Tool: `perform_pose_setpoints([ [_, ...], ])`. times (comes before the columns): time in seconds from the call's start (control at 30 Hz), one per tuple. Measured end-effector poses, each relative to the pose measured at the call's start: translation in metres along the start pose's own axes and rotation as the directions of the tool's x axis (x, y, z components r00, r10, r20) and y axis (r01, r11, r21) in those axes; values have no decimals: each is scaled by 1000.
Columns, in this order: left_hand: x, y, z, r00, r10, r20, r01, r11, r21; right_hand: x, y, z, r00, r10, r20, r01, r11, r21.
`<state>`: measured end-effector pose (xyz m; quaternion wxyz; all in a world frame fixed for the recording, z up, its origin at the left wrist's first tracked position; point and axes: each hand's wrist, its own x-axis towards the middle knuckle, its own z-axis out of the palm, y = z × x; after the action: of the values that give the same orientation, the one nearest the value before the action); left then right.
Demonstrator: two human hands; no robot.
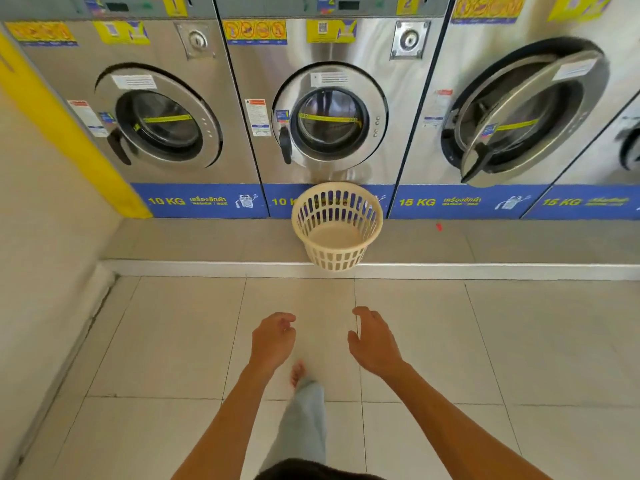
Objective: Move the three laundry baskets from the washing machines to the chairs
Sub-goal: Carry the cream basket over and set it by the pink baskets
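The setting is a laundromat with a pale tiled floor point(415, 341) that runs up to a raised ledge point(207, 244) carrying a row of steel front-loading washing machines point(166, 109). Nearest the camera, a bare foot point(297, 373) is planted on the tiles. Above it, the left hand point(272, 341) and right hand point(374, 344) are extended forward, palms facing each other, fingers loosely curled and unclosed, holding nothing; both are well apart from the target. Farther off, one cream plastic laundry basket point(336, 225) stands upright on the ledge, just in front of the blue base panel of the second machine, whose door is closed. The basket is round, tapered toward the bottom, slotted along its wall, and appears empty. Recommended procedure: close the gap, bring one hand to each side of the rim, grip opposite points evenly, and lift straight up so the base clears the ledge edge. The third machine's door point(530, 116) stands ajar; keep clear of it. No other baskets or chairs are in view.
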<state>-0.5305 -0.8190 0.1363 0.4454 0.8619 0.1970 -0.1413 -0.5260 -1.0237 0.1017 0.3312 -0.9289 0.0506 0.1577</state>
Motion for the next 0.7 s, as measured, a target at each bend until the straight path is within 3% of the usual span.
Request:
perform_pose_setpoints([
  [0.43, 234, 132, -12, 991, -5, 136, -11, 993, 114, 197, -38, -78, 982, 170, -82, -165, 984, 67],
  [0.6, 289, 163, 0, 972, -75, 224, 37, 985, 169, 257, -29, -105, 970, 235, -60, -227, 967, 118],
  [0.7, 316, 172, 11, 973, -144, 182, 112, 978, 175, 294, -17, -120, 975, 220, -18, -216, 969, 118],
])
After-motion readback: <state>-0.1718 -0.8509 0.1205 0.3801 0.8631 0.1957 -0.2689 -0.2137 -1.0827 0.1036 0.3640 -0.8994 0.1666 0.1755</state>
